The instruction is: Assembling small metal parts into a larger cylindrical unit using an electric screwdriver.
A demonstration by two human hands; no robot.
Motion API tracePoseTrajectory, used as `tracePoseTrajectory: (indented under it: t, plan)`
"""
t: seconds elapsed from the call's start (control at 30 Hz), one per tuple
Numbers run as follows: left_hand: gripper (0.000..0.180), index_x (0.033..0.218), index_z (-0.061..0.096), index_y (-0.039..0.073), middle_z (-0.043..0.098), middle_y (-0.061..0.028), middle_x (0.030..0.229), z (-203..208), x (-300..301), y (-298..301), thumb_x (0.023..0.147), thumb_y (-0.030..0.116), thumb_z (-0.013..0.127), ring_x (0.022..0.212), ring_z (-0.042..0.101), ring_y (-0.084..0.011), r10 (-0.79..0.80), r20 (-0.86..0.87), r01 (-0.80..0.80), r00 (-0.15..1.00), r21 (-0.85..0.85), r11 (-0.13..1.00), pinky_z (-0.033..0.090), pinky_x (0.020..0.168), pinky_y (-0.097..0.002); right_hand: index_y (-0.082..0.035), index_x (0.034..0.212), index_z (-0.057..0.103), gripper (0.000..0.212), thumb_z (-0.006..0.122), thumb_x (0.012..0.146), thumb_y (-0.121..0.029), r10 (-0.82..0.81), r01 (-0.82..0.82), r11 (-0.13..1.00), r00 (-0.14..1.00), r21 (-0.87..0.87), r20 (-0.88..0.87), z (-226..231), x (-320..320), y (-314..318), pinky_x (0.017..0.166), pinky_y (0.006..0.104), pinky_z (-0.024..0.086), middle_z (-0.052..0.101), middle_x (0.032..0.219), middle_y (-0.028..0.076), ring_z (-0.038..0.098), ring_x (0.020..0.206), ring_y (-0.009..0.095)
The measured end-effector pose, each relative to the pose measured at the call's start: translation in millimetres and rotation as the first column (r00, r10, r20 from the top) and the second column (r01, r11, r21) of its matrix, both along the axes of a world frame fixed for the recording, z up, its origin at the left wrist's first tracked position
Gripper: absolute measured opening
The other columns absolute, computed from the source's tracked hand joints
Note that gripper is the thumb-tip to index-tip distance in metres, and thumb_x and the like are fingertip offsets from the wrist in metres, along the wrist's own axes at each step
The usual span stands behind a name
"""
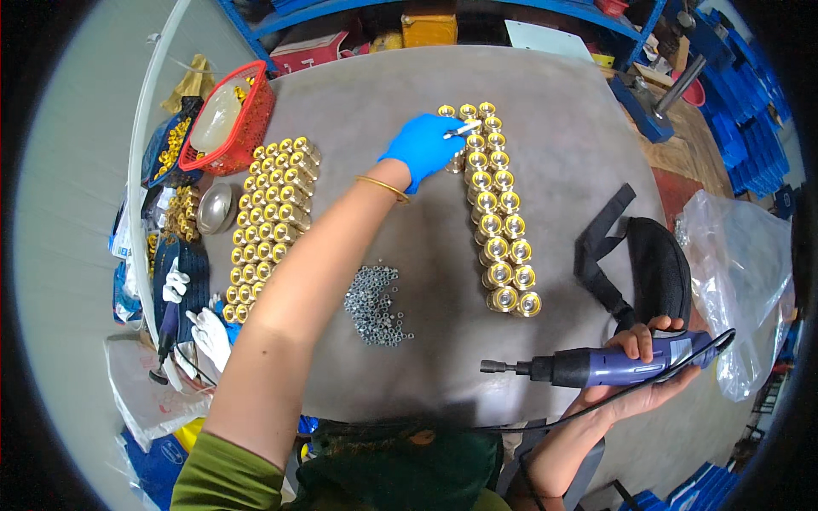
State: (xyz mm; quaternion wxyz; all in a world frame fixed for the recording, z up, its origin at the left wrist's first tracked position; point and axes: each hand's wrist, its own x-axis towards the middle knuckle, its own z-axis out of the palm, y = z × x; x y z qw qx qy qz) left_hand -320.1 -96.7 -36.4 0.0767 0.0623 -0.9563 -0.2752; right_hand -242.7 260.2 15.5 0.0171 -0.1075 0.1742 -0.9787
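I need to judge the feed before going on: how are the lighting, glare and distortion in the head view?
Head view: even, soft light; small glints on the brass fittings; strong fisheye bending with dark corners, so the table edge curves; left hand and the power tool in the right hand look sharp.

Light: bright, even, from overhead | Shadows: soft and short beside the table (562, 128) fittings | Glare: small glints on the brass fittings (498, 213) at table centre, sheen on the plastic bag (750, 272) right of the table | Focus: sharp at table centre | Edges: fisheye bend, black vignette corners, shelves beyond the table smeared
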Motion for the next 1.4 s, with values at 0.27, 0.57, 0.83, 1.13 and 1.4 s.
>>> tracePoseTrajectory:
  t: [0.27,0.57,0.83,1.13,1.4]
  plan:
    - [0.023,0.093,0.061,0.003,0.056,-0.001,0.069,24,145,27,0.081,0.023,0.059,0.058,0.05,-0.0094,0.34,-0.019,-0.283,0.94,0.511,0.812,0.042,0.053,-0.0251,-0.002,0.11,0.041,0.047,0.06,0.081,-0.034,0.006,-0.006,1.0,1.0,-0.001,0.004,-1,1,1,0.056,0.0235,0.039,0.05,0.101,0.016,0.044,0.06,0.012]
    - [0.018,0.078,0.062,0.006,0.056,-0.0132,0.072,-41,194,34,0.072,0.022,0.066,0.063,0.056,-0.026,0.364,-0.146,-0.367,0.92,0.009,0.93,0.045,0.059,-0.0324,-0.002,0.11,0.042,0.054,0.055,0.081,-0.046,0.056,-0.06,0.998,0.995,0.036,0.088,12,15,-24,0.052,0.0238,0.038,0.052,0.099,0.011,0.044,0.059,0.013]
    - [0.019,0.095,0.061,0.001,0.057,-0.0015,0.078,-1,217,91,0.084,0.016,0.058,0.07,0.053,-0.0122,0.251,0.147,-0.245,0.957,0.87,0.427,0.044,0.064,-0.0265,0.0,0.106,0.043,0.056,0.059,0.078,-0.046,-0.003,0.01,0.999,0.988,-0.046,0.152,7,18,-28,0.054,0.0234,0.039,0.051,0.099,0.013,0.043,0.061,0.013]
    - [0.021,0.105,0.057,0.0,0.055,-0.0022,0.085,26,245,171,0.089,0.011,0.05,0.075,0.051,-0.0105,0.193,0.214,-0.146,0.957,0.937,-0.317,0.044,0.07,-0.0248,0.001,0.101,0.044,0.054,0.06,0.078,-0.044,-0.027,0.044,0.996,0.978,-0.079,0.207,3,16,-33,0.056,0.0235,0.039,0.047,0.097,0.014,0.043,0.062,0.012]
    - [0.029,0.114,0.051,0.001,0.054,-0.0024,0.091,26,249,172,0.088,0.014,0.051,0.077,0.051,-0.0091,0.075,0.225,-0.138,0.972,0.796,-0.59,0.045,0.072,-0.0226,0.002,0.099,0.044,0.053,0.059,0.078,-0.044,0.028,0.012,0.989,0.964,-0.149,0.263,-5,15,-33,0.054,0.0236,0.039,0.047,0.09,0.012,0.043,0.061,0.012]
